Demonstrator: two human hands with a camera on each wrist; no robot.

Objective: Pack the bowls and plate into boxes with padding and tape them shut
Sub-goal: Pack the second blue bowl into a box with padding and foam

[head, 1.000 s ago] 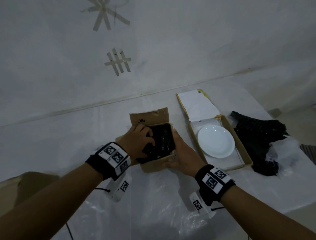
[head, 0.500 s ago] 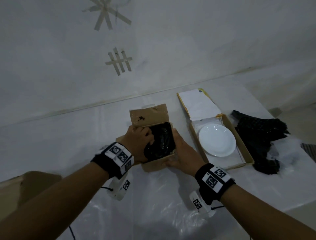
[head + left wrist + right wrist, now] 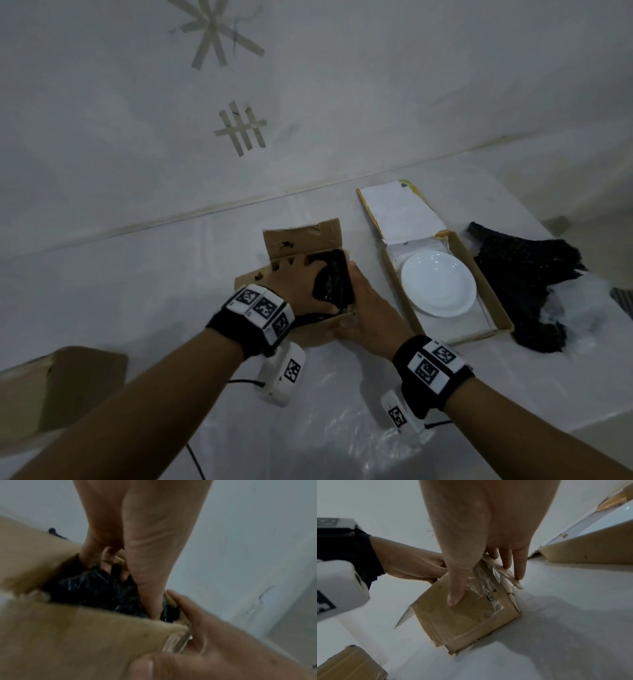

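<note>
A small cardboard box (image 3: 301,246) stands open mid-table, stuffed with black padding (image 3: 334,284). My left hand (image 3: 308,274) reaches down into it, fingers curled into the padding (image 3: 96,588); whatever lies under the padding is hidden. My right hand (image 3: 349,305) clasps the box's near right corner, with the thumb (image 3: 455,596) on the taped front wall (image 3: 467,615) and the fingers (image 3: 518,568) down the right side. To the right a white plate (image 3: 438,287) lies in a flat open box (image 3: 496,308).
A heap of black padding (image 3: 520,281) and white wrap (image 3: 575,308) lies right of the flat box, near the table's right edge. Another brown box (image 3: 61,387) sits at the near left. The white wall runs close behind the table.
My left hand has pushed further into the small box and the black padding has sunk lower. My right hand stays on the box's corner.
</note>
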